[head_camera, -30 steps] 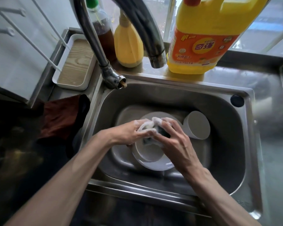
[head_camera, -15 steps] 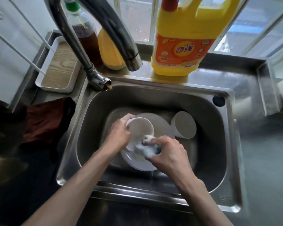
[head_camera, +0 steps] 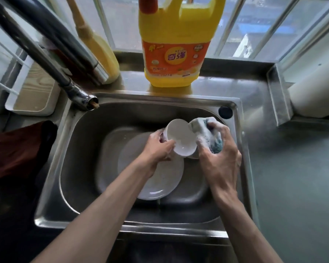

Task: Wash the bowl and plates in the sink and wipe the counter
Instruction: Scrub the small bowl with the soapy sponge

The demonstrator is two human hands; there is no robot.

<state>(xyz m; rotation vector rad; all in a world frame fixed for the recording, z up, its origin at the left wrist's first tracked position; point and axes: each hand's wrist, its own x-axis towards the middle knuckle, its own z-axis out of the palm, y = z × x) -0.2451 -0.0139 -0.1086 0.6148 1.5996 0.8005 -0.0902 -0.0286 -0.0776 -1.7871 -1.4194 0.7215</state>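
**Fig. Scrubbing the bowl over the sink: grip, stroke and vessels**

Step in hand, judged from the pose: soaping the bowl, with the plate and the counter yet to come. The sink (head_camera: 78,168) should catch all run-off, so the work is best kept above its basin; the plate (head_camera: 160,183) lies flat on the sink floor directly below and should not be struck by a slipping bowl. The bowl (head_camera: 180,137) is held tilted, its mouth towards the camera, raised clear of the plate; the left hand (head_camera: 158,149) grips its near rim, thumb inside and fingers curled round the outer wall, a hold that needs firmness because the glaze is wet. The right hand (head_camera: 220,164) has its fingers clamped round a foamy sponge (head_camera: 211,137), which touches the bowl's right rim; turning the bowl against the sponge would cover wall, rim and foot.

Vessels, by size: the sink holds the plate and no visible pool of water; the yellow detergent jug (head_camera: 175,54) stands capped behind the sink, its fill hidden by opaque walls; the white tray (head_camera: 34,111) at the left holds a wooden-looking insert; the bowl is empty apart from a wet sheen; a pale shape beneath it may be a second vessel, though it is too hidden to tell.
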